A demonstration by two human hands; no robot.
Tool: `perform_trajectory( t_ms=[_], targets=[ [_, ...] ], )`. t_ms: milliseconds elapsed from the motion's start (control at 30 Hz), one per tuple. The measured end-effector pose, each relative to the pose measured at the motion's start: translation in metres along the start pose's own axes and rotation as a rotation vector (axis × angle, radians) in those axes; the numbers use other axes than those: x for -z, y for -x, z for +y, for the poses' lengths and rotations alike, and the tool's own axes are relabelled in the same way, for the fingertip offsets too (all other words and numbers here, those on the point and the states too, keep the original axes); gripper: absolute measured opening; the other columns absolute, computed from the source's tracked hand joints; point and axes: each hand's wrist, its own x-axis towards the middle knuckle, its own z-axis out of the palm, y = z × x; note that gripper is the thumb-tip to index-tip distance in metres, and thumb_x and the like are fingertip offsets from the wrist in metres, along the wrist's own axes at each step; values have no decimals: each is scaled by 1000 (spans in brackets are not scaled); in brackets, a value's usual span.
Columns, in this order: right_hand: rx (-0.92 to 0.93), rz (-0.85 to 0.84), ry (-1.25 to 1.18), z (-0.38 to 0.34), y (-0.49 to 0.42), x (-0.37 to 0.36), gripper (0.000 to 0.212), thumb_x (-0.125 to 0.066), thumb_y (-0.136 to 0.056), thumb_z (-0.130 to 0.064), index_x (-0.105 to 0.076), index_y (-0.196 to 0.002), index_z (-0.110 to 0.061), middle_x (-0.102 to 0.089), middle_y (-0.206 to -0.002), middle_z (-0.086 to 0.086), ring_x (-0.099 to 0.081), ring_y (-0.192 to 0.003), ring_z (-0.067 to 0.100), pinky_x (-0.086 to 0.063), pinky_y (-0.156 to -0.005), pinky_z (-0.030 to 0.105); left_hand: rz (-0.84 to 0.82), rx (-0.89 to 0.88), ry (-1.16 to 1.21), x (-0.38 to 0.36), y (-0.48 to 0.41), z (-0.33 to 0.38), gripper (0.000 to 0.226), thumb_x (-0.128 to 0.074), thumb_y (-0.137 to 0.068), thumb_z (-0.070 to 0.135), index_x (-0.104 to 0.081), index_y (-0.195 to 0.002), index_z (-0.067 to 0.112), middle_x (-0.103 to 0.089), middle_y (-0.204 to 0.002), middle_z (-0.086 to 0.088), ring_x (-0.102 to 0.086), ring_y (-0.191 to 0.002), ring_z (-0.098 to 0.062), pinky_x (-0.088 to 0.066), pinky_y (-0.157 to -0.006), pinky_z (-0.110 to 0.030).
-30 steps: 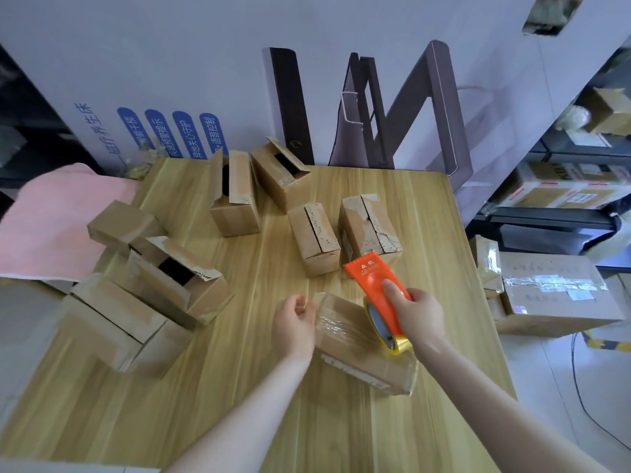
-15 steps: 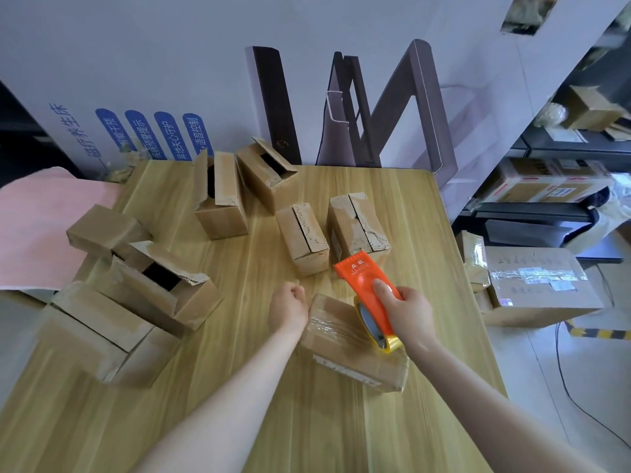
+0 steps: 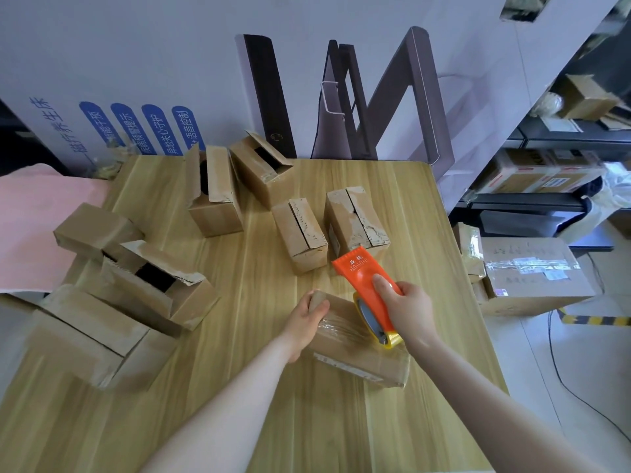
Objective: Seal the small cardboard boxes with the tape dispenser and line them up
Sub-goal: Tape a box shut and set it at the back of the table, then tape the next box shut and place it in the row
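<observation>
Cardboard box with open flaps (image 3: pixel 155 285) lies well left of my fingers on the wooden table (image 3: pixel 239 404). My left hand (image 3: pixel 307 319) curls its fingers over the far left corner of the taped box (image 3: pixel 355 353), gripping it. Beyond my fingertips stand two closed boxes (image 3: pixel 302 233), side by side. Just right of the left fingers, the orange tape dispenser (image 3: pixel 367 288) rests its roll end on the taped box; my right hand (image 3: pixel 409 312) wraps its handle, forefinger on top. Far right, a large carton (image 3: pixel 532 278) sits on the floor.
</observation>
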Motion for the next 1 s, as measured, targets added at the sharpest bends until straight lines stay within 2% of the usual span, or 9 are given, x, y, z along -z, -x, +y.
perform_trajectory(
  t_ms=[100, 267, 367, 433, 500, 600, 667, 867, 1000],
  targets=[
    [4, 5, -23, -1, 3, 1, 53, -57, -83, -58, -66, -73, -7, -68, -67, 9, -65, -63, 27, -52, -58, 39, 45, -18, 28, -3, 5, 2, 36, -53, -95, 38, -48, -129, 27, -66, -111, 2, -63, -103, -17, -50, -95, -37],
    [22, 155, -192, -5, 7, 18, 51, -59, -77, -62, -59, -56, -15, -56, -43, -5, -55, -41, 14, -41, -38, 23, 410, -8, 286, -38, 26, -1, 21, -59, -92, 32, -45, -106, 26, -56, -103, 4, -55, -92, -14, -44, -84, -34],
    [6, 238, -268, -7, 7, 36, 53, -60, -73, -62, -60, -58, -12, -60, -52, 10, -59, -47, 33, -52, -43, 41, 408, 116, 271, -67, 39, -7, 36, -78, -77, 27, -50, -98, 17, -60, -102, -7, -61, -94, -25, -50, -85, -37],
    [9, 260, -316, -5, 10, 49, 53, -63, -73, -61, -61, -60, -9, -60, -53, 16, -59, -44, 38, -51, -38, 45, 401, 27, 13, -77, 49, -9, 51, -78, -77, 30, -50, -117, 14, -55, -120, -5, -54, -113, -24, -45, -93, -31],
    [10, 286, -383, 1, 12, 60, 48, -67, -76, -55, -63, -62, -9, -61, -51, 10, -58, -39, 30, -47, -32, 35, 316, -364, -397, -72, 55, -9, 58, -68, -85, 33, -44, -136, 15, -39, -145, 0, -34, -137, -17, -31, -111, -31],
    [25, 333, -426, 10, 16, 75, 38, -67, -85, -44, -65, -66, -11, -59, -44, -2, -55, -33, 15, -43, -29, 25, -106, -986, -1043, -53, 48, -6, 58, -54, -92, 41, -41, -144, 18, -28, -156, 4, -14, -147, -15, -9, -120, -44],
    [20, 361, -450, 15, 17, 83, 39, -67, -87, -41, -64, -67, -8, -57, -41, -4, -53, -31, 13, -41, -28, 24, -301, -1152, -1414, -46, 33, -6, 66, -47, -91, 51, -36, -147, 19, -27, -157, 1, -16, -147, -19, -10, -117, -53],
    [50, 459, -461, 12, -6, 109, 43, -65, -90, -34, -57, -60, -4, -48, -35, -9, -41, -27, 2, -29, -26, 11, -267, -958, -1546, -106, -21, 20, 73, -45, -95, 42, -9, -153, 18, 0, -162, -1, 7, -148, -19, 20, -113, -43],
    [87, 455, -486, -1, -49, 131, 45, -65, -89, -36, -59, -66, 1, -50, -46, -2, -41, -31, 1, -31, -28, 12, -169, -871, -1536, -155, -69, 45, 72, -44, -98, 38, -2, -153, 18, 5, -162, -1, 9, -148, -21, 12, -117, -45]
  ],
)
